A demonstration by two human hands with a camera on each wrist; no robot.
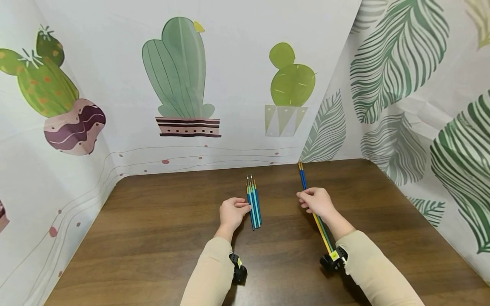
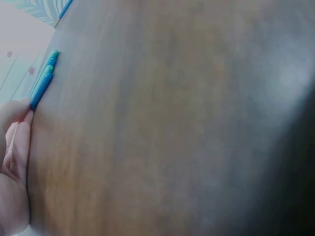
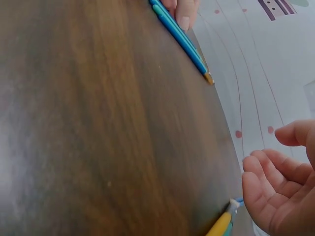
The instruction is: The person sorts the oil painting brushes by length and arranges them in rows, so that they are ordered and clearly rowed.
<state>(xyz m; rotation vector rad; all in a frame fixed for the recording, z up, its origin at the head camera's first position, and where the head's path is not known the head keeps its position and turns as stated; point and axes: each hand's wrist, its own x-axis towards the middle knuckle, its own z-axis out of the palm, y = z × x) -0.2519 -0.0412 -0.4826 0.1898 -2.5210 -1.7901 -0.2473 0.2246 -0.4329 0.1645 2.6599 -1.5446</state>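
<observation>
A cactus-printed cloth (image 1: pixel 237 85) hangs behind the brush bundle (image 1: pixel 255 210), which lies on a wooden table (image 1: pixel 160 221). At the bundle's left edge, the left hand (image 1: pixel 232 212), fingers loosely bent, seems to touch it with the thumb. Nearer than the bundle, a wrist camera (image 1: pixel 239 275) wears a yellow sticker; its print is too small to read. Right of the bundle, the right hand (image 1: pixel 315 202), loosely curved around nothing, hides the middle of some blue, yellow and green sticks (image 1: pixel 322 231). Another stickered camera (image 1: pixel 330 262) covers their near end. Farther right hangs leaf-printed cloth (image 1: pixel 398 63).
</observation>
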